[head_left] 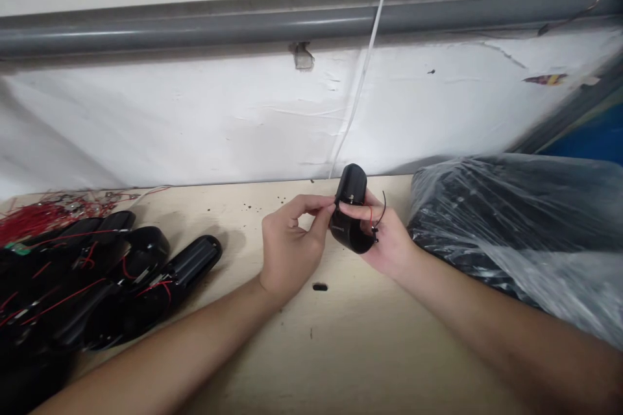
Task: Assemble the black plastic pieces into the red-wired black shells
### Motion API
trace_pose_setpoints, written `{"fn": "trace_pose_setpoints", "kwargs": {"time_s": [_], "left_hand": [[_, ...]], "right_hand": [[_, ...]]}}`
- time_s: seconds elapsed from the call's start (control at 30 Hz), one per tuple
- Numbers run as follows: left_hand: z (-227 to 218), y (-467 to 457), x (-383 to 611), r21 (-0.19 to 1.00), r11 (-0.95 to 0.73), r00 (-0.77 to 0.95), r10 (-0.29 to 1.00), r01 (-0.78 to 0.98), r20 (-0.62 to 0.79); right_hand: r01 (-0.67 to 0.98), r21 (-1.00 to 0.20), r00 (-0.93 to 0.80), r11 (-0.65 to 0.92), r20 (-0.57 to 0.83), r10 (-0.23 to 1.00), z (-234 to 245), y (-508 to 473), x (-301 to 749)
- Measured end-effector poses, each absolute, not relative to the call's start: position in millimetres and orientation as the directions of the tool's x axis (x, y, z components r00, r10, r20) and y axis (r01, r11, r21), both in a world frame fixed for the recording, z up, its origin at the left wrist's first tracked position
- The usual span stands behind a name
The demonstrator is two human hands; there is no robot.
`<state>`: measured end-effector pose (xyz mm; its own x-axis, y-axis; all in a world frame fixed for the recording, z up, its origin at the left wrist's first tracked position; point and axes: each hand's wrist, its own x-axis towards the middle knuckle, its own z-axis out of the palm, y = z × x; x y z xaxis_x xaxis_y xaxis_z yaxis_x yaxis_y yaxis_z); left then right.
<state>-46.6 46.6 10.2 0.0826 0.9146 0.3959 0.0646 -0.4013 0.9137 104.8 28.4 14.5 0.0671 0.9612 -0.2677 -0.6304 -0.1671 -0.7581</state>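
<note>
A black plastic housing (351,185), with a rounded upper end and a curved, ring-like lower part, is held above the table in my right hand (387,233). My right thumb lies across its middle. A short red wire and a black wire stick out on its right side, by a small metal contact. My left hand (294,240) is closed in a pinch, thumb and index fingertip against the housing's left edge. Whatever sits between those fingertips is too small or hidden to make out.
Several similar black housings (195,259) with red wires are piled at the left. Behind them lies a bundle of red wires (43,217). A clear plastic bag (487,220) of black parts stands at the right. A white cable (365,65) hangs down the wall behind the wooden tabletop (341,350).
</note>
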Motion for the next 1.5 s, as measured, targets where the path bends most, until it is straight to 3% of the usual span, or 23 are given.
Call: {"fn": "trace_pose_setpoints", "kwargs": {"time_s": [0.27, 0.37, 0.53, 0.8, 1.2, 1.5], "left_hand": [[19, 49, -47, 0.958, -0.286, 0.101, 0.954, 0.026, 0.282], [25, 50, -47, 0.976, -0.208, 0.103, 0.971, -0.062, 0.214], [27, 60, -50, 0.971, 0.025, 0.229, 0.973, -0.238, 0.031], [15, 76, -52, 0.915, 0.233, 0.392, 0.915, -0.330, -0.091], [13, 85, -59, 0.907, 0.307, 0.547, 0.830, -0.287, -0.108], [10, 81, -55, 0.969, 0.137, 0.590, 0.808, -0.208, 0.012]], "right_hand": [[-0.628, -0.764, 0.085, -0.147, -0.255, 0.963, 13, 27, 105], [-0.636, -0.757, 0.061, -0.153, -0.247, 0.967, 12, 27, 105], [-0.637, -0.758, 0.058, -0.144, -0.233, 0.971, 13, 27, 105], [-0.624, -0.769, 0.075, -0.138, -0.234, 0.969, 16, 29, 103], [-0.609, -0.782, 0.025, -0.133, -0.187, 0.982, 14, 28, 106], [-0.582, -0.791, -0.122, -0.187, -0.142, 0.982, 28, 21, 108]]}}
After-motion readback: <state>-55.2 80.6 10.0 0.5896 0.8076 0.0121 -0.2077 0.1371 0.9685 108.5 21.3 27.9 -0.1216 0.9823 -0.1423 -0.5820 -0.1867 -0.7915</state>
